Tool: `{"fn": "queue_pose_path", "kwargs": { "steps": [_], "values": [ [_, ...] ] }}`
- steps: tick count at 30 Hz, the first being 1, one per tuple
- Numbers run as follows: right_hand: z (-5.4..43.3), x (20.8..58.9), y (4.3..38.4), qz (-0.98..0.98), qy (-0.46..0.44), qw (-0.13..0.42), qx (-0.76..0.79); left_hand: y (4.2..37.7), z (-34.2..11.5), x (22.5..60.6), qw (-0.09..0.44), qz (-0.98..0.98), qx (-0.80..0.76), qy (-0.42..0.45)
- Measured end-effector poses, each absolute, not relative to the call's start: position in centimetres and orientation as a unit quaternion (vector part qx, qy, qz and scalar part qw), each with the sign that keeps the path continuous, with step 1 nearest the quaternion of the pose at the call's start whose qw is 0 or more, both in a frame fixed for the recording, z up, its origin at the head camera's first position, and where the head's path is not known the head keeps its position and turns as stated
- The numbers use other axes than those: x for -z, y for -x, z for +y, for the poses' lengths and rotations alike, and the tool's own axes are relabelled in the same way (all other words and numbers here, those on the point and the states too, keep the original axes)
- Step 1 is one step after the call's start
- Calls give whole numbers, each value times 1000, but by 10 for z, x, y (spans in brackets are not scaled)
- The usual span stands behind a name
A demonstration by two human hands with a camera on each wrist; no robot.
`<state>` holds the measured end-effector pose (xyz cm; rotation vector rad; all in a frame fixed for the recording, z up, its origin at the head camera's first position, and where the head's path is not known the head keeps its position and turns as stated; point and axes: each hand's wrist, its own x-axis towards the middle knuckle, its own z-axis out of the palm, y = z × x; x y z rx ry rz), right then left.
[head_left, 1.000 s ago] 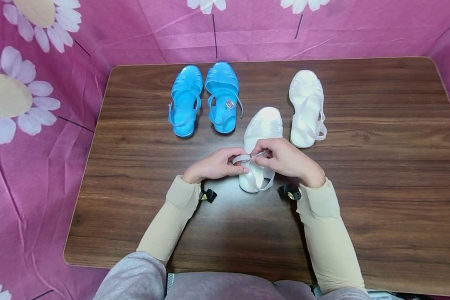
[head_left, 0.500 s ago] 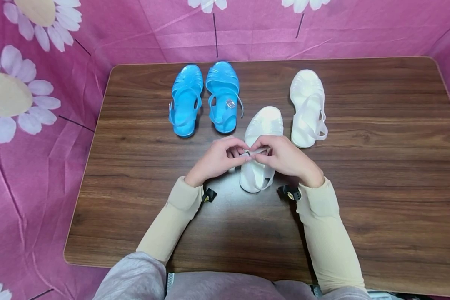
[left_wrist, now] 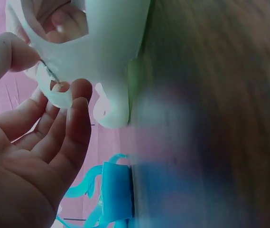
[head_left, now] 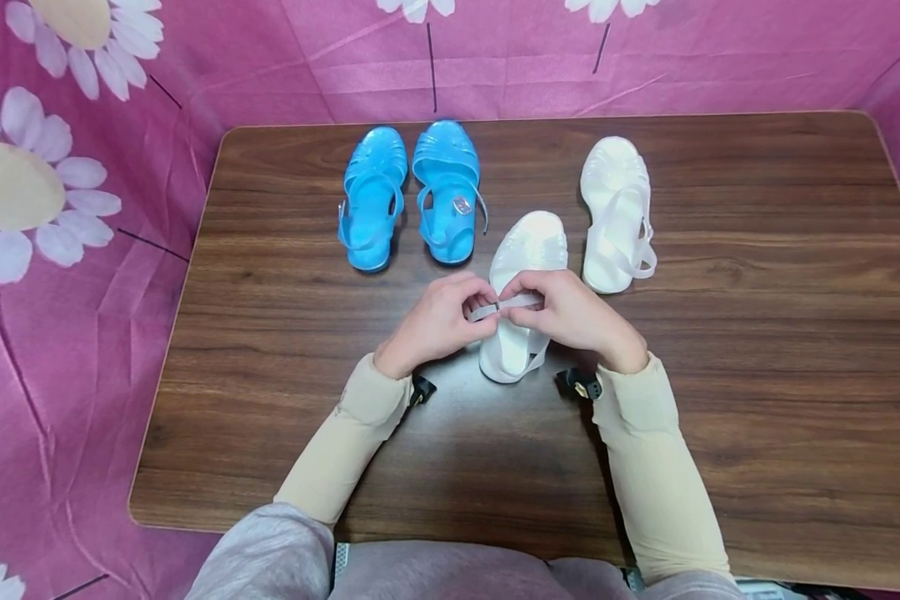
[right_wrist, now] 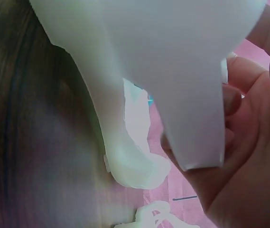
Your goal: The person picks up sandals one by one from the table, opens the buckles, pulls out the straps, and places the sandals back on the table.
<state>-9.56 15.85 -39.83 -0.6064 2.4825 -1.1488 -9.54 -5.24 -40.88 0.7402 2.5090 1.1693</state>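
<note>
A white sandal (head_left: 532, 242) stands on the table in front of the person, toe pointing away. Its ankle strap (head_left: 483, 312) is lifted above the insole, with a small buckle (head_left: 498, 307) between the two hands. From the left, the left hand (head_left: 438, 321) pinches the strap by the buckle. In the left wrist view, the strap's curved end (left_wrist: 59, 97) and a thin metal pin (left_wrist: 49, 71) show between thumb and fingers. The right hand (head_left: 577, 317) pinches the strap from the right side. The right fingertips are partly hidden behind the strap in the right wrist view.
A second white sandal (head_left: 617, 217) stands farther back on the right. Two blue sandals, a left one (head_left: 375, 200) and a right one (head_left: 447, 192), stand side by side at the back left. A pink flowered cloth (head_left: 495, 67) hangs behind the wooden table (head_left: 757, 333).
The left hand has shifted slightly up and inward, and its fingers have moved onto the strap near the buckle. The right hand stays almost in place. The sandals have not moved.
</note>
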Motion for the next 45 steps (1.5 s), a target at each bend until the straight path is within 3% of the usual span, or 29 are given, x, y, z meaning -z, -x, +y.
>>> {"fn": "queue_pose_path", "kwargs": {
  "steps": [29,34,38,45],
  "values": [
    [147,404,93,888,182,103,409,97,-52,415,119,865,-440,-211],
    [154,404,94,890,168,59,420,98,-52,413,152,846,-469,-202],
    [158,403,95,883,175,68,430,99,-51,412,188,837,-474,-201],
    [160,402,97,876,188,93,435,101,-55,415,205,829,-463,-237]
  ]
}}
